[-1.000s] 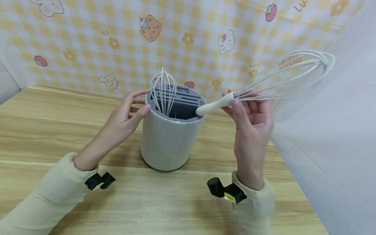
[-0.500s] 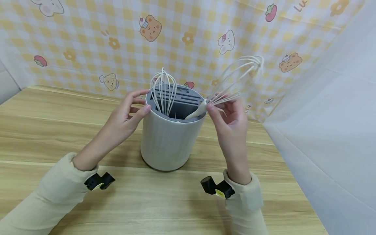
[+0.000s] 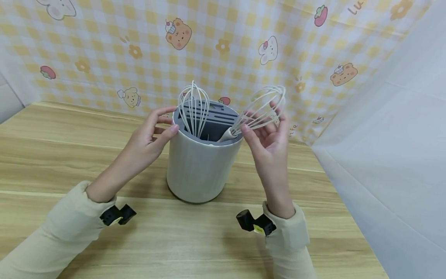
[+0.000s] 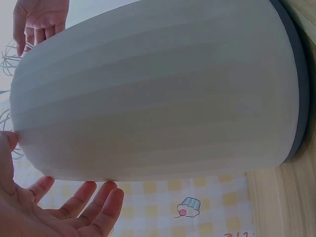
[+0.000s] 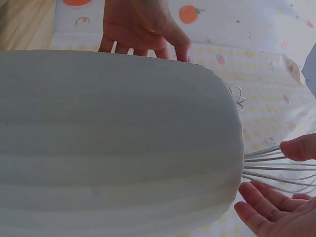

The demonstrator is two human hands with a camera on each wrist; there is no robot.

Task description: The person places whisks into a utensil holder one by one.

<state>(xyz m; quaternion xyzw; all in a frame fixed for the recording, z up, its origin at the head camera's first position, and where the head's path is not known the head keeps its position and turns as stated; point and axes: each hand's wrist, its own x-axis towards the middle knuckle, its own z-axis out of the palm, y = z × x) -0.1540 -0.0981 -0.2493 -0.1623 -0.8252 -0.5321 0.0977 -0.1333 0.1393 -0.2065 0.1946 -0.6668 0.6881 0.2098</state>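
A cream utensil holder (image 3: 202, 170) with a grey slotted insert (image 3: 223, 116) stands upright on the table. One white whisk (image 3: 193, 86) is in its front left opening, wires up. A second white whisk (image 3: 229, 134) leans right in the same opening, its handle mostly hidden inside. My right hand (image 3: 270, 145) is around this whisk's wires; in the right wrist view its thumb (image 5: 298, 147) touches the wires from one side, with the fingers (image 5: 256, 202) on the other. My left hand (image 3: 150, 135) rests spread fingers and thumb against the holder's left rim and side.
The wood-grain table (image 3: 195, 244) extends around the holder. A yellow checked cloth (image 3: 139, 38) with cartoon prints hangs behind it. White sheeting (image 3: 390, 155) borders the right side. Each sleeve carries a black wrist camera (image 3: 256, 223).
My right hand has moved left and lowered the second whisk's handle into the holder, then shifted from the handle to the wires. My left hand has stayed on the rim.
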